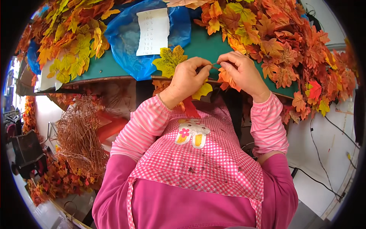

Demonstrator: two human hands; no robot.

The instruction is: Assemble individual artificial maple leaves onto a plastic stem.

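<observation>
My left hand [187, 79] is closed in a pinch on a thin brown stem, just over the near edge of the green table. Around this hand show artificial maple leaves: a yellow-green leaf [169, 62] beyond it, a yellow leaf [203, 90] below its fingers and a red leaf [190, 108] hanging over my apron. Close by on the right, my right hand [246, 73] pinches the other end of the short stem stretch, with an orange leaf [227, 80] hanging under its fingers. How the leaves join the stem is hidden by my fingers.
The green table [207, 45] bears a blue plastic bag [124, 36] with a handwritten paper list [153, 31] on it. Heaps of artificial leaves [282, 42] lie on both sides. A tangle of brown stems [82, 133] hangs at lower left. Black cables [318, 149] run at right.
</observation>
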